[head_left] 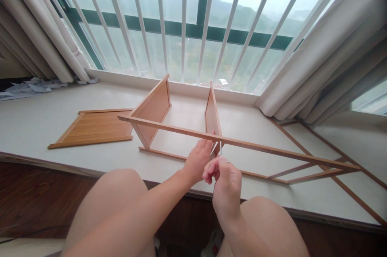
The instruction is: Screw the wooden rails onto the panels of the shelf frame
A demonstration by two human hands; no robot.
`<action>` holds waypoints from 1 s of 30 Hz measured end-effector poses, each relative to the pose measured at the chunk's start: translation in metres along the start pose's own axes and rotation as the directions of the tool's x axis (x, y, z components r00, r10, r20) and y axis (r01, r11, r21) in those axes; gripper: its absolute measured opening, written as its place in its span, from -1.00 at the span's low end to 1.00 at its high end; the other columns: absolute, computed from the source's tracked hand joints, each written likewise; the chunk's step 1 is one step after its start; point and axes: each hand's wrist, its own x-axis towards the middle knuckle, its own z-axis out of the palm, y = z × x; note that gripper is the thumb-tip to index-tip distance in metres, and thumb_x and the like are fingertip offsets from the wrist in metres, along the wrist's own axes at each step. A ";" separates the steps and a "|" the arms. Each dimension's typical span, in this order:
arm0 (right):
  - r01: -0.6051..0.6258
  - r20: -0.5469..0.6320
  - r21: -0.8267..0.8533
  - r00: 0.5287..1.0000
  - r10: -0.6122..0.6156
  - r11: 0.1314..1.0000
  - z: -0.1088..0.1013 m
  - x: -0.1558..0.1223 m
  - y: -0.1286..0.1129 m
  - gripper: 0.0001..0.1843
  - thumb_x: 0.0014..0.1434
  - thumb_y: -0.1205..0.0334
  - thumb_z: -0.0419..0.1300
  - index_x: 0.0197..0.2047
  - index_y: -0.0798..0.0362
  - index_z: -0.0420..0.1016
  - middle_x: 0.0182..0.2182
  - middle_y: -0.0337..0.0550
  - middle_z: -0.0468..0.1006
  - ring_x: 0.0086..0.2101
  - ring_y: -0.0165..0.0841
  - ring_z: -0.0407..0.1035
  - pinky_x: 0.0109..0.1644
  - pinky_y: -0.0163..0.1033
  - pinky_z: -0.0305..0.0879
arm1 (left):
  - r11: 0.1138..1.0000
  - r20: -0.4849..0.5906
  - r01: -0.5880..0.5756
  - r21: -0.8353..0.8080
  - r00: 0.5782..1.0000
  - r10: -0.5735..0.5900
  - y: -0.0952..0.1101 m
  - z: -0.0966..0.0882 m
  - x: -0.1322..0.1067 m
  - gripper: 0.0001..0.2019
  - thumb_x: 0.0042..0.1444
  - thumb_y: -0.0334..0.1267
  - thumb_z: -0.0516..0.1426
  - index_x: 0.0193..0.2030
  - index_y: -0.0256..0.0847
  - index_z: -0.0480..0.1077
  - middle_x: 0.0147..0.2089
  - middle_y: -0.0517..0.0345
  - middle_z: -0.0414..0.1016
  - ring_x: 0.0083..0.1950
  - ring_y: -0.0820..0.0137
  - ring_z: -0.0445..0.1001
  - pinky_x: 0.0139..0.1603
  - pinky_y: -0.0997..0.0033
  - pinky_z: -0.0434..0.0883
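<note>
Wooden shelf frame [181, 130] is lying on its side along a pale window ledge [99, 95], spanning from left of centre to the far right, its long upper rail crossing in front of the hands. 2 panels are standing crosswise in it: a left panel [155, 105] near one end and a middle panel [212, 113] close to the hands. At the right end, slim crosspieces [317, 174] are joining the rails.

The right hand [226, 182] is holding a thin metal tool [221, 148] upright just below the upper rail, its fingers clamping the lower end, while the tool's tip is meeting the rail beside the middle panel. The left hand [198, 158] is reaching to the middle panel, its fingers partly hidden behind the rail; I cannot tell whether they are gripping or only pressing there.

To the left, a loose slatted panel [98, 128] is lying flat on the ledge. To the right, a second wooden frame [356, 196] is resting behind and beyond the first one's end. White bars [184, 27] are standing before the window, and beige curtains [320, 53] are hanging at both sides. 2 bare knees [116, 192] are flanking the hands.
</note>
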 end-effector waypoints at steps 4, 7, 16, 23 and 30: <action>0.135 0.092 -0.330 0.990 -0.111 0.934 -0.011 0.009 -0.005 -0.47 0.32 0.03 -0.02 -0.65 0.02 0.24 -0.68 -0.23 0.35 -0.58 -0.40 0.18 -0.42 -0.25 0.13 | 1.000 0.003 -0.017 -0.016 1.000 0.017 0.000 -0.001 0.000 -0.27 0.25 -0.22 0.04 0.46 -0.13 -0.27 0.39 -0.14 0.07 0.36 0.09 0.14 0.28 0.01 0.27; 0.246 0.175 -0.554 0.968 -0.177 0.795 -0.021 0.015 -0.011 -0.51 0.31 0.07 -0.01 -0.65 0.01 0.24 -0.67 -0.23 0.33 -0.58 -0.38 0.19 -0.42 -0.25 0.08 | 0.999 0.017 -0.018 -0.037 1.000 0.019 0.001 -0.003 0.000 -0.27 0.24 -0.24 0.03 0.46 -0.14 -0.27 0.39 -0.16 0.06 0.36 0.08 0.14 0.27 -0.01 0.27; 0.312 0.236 -0.794 0.949 -0.208 0.522 -0.031 0.016 -0.028 -0.56 0.37 0.11 -0.13 -0.54 0.00 0.22 -0.63 -0.25 0.32 -0.56 -0.36 0.19 -0.39 -0.23 -0.01 | 0.999 0.020 0.012 -0.046 1.000 -0.011 0.005 -0.005 0.001 -0.32 0.23 -0.23 0.02 0.44 -0.15 -0.17 0.35 -0.15 0.13 0.36 0.09 0.14 0.28 0.00 0.26; 0.315 0.238 -0.835 0.946 -0.220 0.452 -0.033 0.018 -0.025 -0.58 0.36 0.13 -0.14 -0.53 -0.01 0.22 -0.64 -0.25 0.32 -0.59 -0.36 0.20 -0.42 -0.24 -0.05 | 1.000 0.016 0.008 -0.022 1.000 -0.008 0.004 -0.004 0.001 -0.38 0.24 -0.24 0.01 0.41 -0.18 -0.08 0.31 -0.18 0.18 0.34 0.09 0.17 0.26 -0.02 0.28; 0.268 0.209 -0.821 0.963 -0.171 0.505 -0.039 0.021 -0.027 -0.59 0.36 0.10 -0.11 -0.51 0.00 0.24 -0.62 -0.26 0.32 -0.56 -0.36 0.20 -0.40 -0.24 0.01 | 1.000 -0.005 0.008 -0.009 1.000 -0.008 0.004 -0.003 0.001 -0.38 0.24 -0.25 0.02 0.41 -0.14 -0.08 0.30 -0.15 0.19 0.35 0.11 0.17 0.27 0.00 0.28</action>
